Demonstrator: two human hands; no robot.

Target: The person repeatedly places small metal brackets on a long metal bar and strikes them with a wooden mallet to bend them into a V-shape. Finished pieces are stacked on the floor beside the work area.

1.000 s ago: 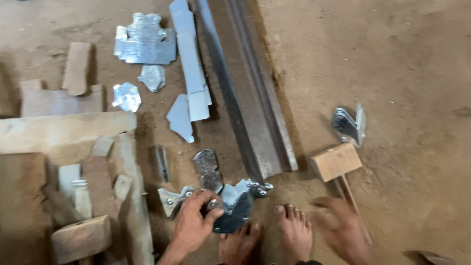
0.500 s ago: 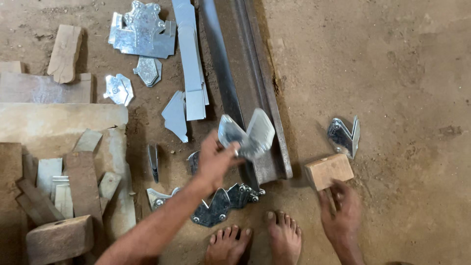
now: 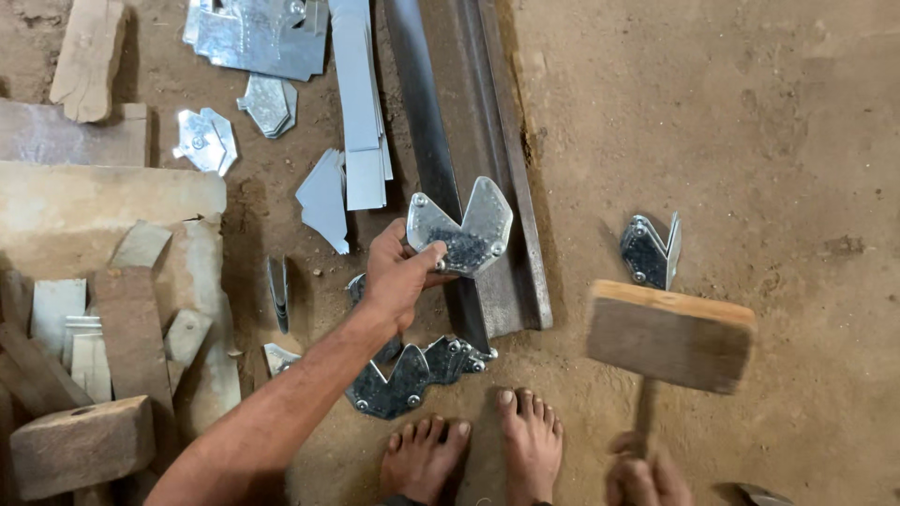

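Note:
My left hand [image 3: 398,275] grips a shiny notched metal plate [image 3: 464,228] with rivets at its corners, holding it flat on the near end of a long steel rail [image 3: 469,141]. My right hand [image 3: 647,478], at the bottom edge, is closed on the handle of a wooden mallet [image 3: 670,335], whose blurred block head hangs in the air right of the rail. More notched plates [image 3: 412,375] lie in a heap on the dirt by my bare feet [image 3: 478,445], under my left forearm.
Another riveted plate [image 3: 650,249] stands on edge right of the rail. Sheet-metal strips [image 3: 361,103] and cut pieces [image 3: 258,37] lie at the top left. Wooden blocks and stone slabs [image 3: 94,309] crowd the left side. Dirt floor spreads to the right.
My left hand has set the notched plate down on the rail's near end. My right hand has lifted the mallet off the ground; its head is now raised and blurred.

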